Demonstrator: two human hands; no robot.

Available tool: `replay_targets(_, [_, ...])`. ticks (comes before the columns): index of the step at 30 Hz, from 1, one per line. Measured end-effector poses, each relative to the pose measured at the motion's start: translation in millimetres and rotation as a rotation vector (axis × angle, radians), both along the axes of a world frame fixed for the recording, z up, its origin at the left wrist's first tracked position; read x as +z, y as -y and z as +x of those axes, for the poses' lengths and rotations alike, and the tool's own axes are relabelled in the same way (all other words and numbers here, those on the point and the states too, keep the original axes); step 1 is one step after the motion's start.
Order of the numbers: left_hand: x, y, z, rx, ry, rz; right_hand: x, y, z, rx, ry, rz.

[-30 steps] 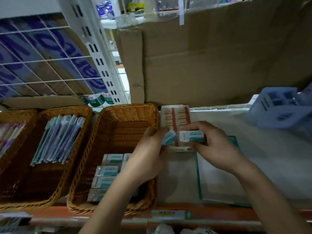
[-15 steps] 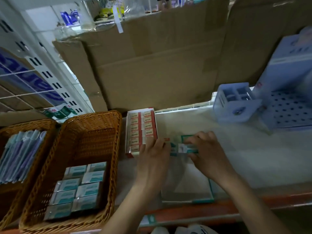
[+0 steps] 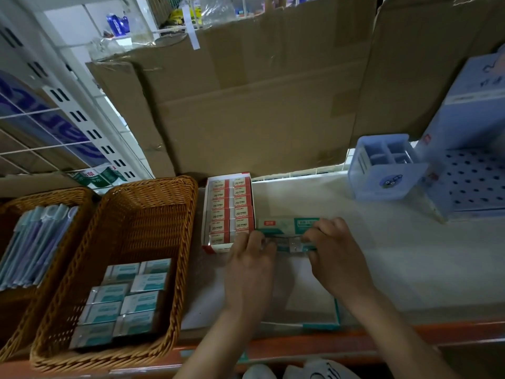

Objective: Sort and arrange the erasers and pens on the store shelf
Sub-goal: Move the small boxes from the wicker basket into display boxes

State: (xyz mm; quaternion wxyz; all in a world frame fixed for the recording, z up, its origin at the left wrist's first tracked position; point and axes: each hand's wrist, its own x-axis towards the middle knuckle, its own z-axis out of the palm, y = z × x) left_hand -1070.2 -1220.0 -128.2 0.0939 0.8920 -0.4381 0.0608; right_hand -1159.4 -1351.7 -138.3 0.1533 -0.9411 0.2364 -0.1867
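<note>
A second ago you had the erasers [image 3: 289, 243] lifted in front of the red 2B box [image 3: 229, 212], your left hand [image 3: 250, 266] over the corner of the middle basket [image 3: 153, 187]. By this moment both hands had come down to the right of that box, and the erasers lay low at the far end of the flat teal box [image 3: 314, 325], just beside the red 2B box and against the teal box's printed back flap.

Your right hand [image 3: 336, 255] had its grip closed on the erasers, fingers curled over the top and the thumb beneath. Your left fingertips met the other end of the row; whether that grip pinched or only pressed, I could not tell.

That shift reads as a change of destination: these pieces looked bound for the teal box, not the middle basket, where the stacked erasers [image 3: 128, 299] filled only the near half. The pens [image 3: 35, 242] lay untouched in the left basket [image 3: 54, 191]. I judged the sorting to be at an early stage, as most of the teal box floor showed bare. Next you probably needed to square the row against the back flap before letting go.
</note>
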Motion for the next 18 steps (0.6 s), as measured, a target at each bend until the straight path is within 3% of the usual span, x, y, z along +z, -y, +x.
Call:
replay_targets(6, [3.9,6.1,-2.5,0.028,0.107,0.041,-1.7,-7.7,2.3,-0.053,-0.057,-0.096])
replay_targets(11, [0.8,5.3,-2.3,0.013,0.076,0.034,9.9,-13.7,5.9,-0.050,-0.138,-0.194])
replay_targets(18, [45.3,-40.1,15.2,0.063,-0.054,-0.136,49.8,-47.8,30.7,0.017,-0.222,-0.021])
